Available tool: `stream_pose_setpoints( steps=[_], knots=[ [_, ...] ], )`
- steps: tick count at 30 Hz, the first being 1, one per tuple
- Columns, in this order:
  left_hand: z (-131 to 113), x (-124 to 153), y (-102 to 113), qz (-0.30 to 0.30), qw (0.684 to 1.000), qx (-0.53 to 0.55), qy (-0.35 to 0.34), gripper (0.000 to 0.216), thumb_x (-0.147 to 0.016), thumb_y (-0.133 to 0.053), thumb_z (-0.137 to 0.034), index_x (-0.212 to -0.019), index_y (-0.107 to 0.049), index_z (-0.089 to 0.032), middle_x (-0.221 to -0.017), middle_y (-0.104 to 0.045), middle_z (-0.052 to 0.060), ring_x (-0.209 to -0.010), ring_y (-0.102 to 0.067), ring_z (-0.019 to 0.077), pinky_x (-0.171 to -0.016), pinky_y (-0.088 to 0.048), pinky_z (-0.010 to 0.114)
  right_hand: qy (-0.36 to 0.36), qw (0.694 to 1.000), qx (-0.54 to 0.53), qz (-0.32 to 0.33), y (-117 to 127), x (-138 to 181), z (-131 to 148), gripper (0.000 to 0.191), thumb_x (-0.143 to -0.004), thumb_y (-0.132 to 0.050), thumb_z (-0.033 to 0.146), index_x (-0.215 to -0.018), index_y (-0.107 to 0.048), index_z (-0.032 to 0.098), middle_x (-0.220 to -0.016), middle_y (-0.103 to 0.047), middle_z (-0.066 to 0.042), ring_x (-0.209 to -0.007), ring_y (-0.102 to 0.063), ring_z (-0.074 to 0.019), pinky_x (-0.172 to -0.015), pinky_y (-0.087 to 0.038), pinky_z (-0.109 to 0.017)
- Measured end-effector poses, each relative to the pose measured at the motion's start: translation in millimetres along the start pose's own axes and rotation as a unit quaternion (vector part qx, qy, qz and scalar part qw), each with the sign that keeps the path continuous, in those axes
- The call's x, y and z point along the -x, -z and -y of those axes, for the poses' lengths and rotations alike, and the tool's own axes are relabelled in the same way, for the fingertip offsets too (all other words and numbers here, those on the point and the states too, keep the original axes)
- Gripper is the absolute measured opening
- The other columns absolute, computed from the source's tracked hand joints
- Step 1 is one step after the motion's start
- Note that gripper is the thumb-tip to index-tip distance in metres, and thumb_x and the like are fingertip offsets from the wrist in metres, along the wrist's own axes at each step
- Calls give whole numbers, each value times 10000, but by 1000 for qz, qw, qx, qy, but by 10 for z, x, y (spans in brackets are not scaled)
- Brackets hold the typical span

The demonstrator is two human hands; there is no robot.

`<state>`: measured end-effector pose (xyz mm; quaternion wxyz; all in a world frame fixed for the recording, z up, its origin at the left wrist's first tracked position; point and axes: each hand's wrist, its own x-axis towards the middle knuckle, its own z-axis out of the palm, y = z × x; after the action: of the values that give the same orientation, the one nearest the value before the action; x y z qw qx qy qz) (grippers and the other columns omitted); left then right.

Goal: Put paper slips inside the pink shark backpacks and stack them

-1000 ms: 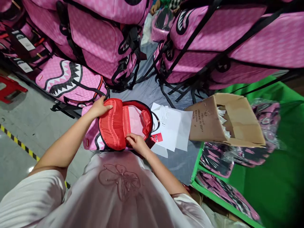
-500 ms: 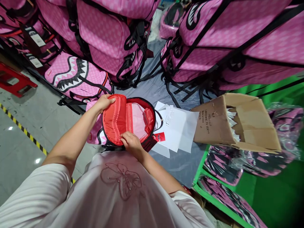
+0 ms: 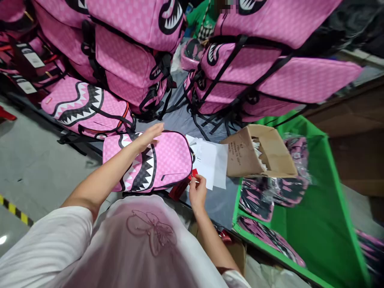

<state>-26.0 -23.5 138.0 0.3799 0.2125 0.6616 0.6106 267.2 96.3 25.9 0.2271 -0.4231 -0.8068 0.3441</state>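
A pink checkered backpack (image 3: pixel 172 156) with a black-and-white shark-teeth print lies flat before me, its front panel folded down over the inside. Stretched across its upper side is my left hand (image 3: pixel 148 138), fingers extended and holding nothing. My right hand (image 3: pixel 198 192) is at the bag's right end, thumb and fingertips brought together beside a red hang tag (image 3: pixel 194 173). What sits in that pinch is too small to make out. A dark red tag (image 3: pixel 179 189) hangs at the bag's near edge.
White paper sheets (image 3: pixel 208 160) lie right of the bag. Beyond them a cardboard box (image 3: pixel 240 154) stands by a green bin (image 3: pixel 318 224) with plastic-wrapped pink bags. Stacked pink backpacks (image 3: pixel 126 52) rise behind, and another pink backpack (image 3: pixel 87 106) lies left. A person in green (image 3: pixel 199 20) is at the back.
The backpack's front panel has come down, covering the red lining. My left hand has moved right over the panel; my right hand has moved right to the bag's end. The view has shifted.
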Motion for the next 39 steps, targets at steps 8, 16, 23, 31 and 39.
stream_pose_setpoints(
  steps=[8, 16, 23, 31, 39],
  knots=[
    [1007, 851, 786, -198, 836, -511, 33, 677, -927, -533, -412, -1519, -394, -113, -1651, -156, 261, -1533, -86, 439, -1177, -186, 666, 30, 967, 215, 133, -768, 589, 382, 300, -994, -444, 356, -1086, -646, 154, -1040, -685, -125, -903, -658, -223, -752, -483, -299],
    [1630, 1077, 943, -228, 764, -603, -32, 677, -946, -507, -367, -1559, -343, -133, -1665, -75, 244, -1542, -14, 411, -1204, -136, 628, 14, 899, 427, 94, -1235, 210, 625, 187, -939, -505, 158, -1042, -649, 101, -1060, -646, -201, -1008, -669, -291, -685, -514, -309],
    [1765, 1072, 1008, -235, 785, -570, -53, 683, -912, -483, -411, -1544, -395, -168, -1667, -206, 155, -1551, -6, 369, -1232, -68, 595, -8, 879, 442, 180, -1103, 158, 618, 308, -926, -415, 46, -1150, -617, 109, -1064, -681, -188, -874, -747, -242, -650, -507, -279],
    [1710, 1127, 1024, -212, 805, -551, -66, 705, -920, -447, -507, -1525, -428, -146, -1652, -190, 215, -1536, -91, 431, -1192, -48, 671, -99, 897, 431, 9, -475, -237, 625, 327, -1018, -353, 217, -1140, -628, 88, -1027, -681, -198, -908, -715, -255, -714, -477, -317],
    [1506, 1185, 1059, -161, 800, -577, -36, 712, -978, -430, -477, -1580, -274, -130, -1667, -11, 260, -1541, 36, 420, -1163, -100, 703, 44, 947, 309, 79, -734, 315, 548, 309, -1012, -400, 277, -1056, -665, 126, -1047, -669, -119, -905, -619, -183, -743, -399, -248]
  ],
)
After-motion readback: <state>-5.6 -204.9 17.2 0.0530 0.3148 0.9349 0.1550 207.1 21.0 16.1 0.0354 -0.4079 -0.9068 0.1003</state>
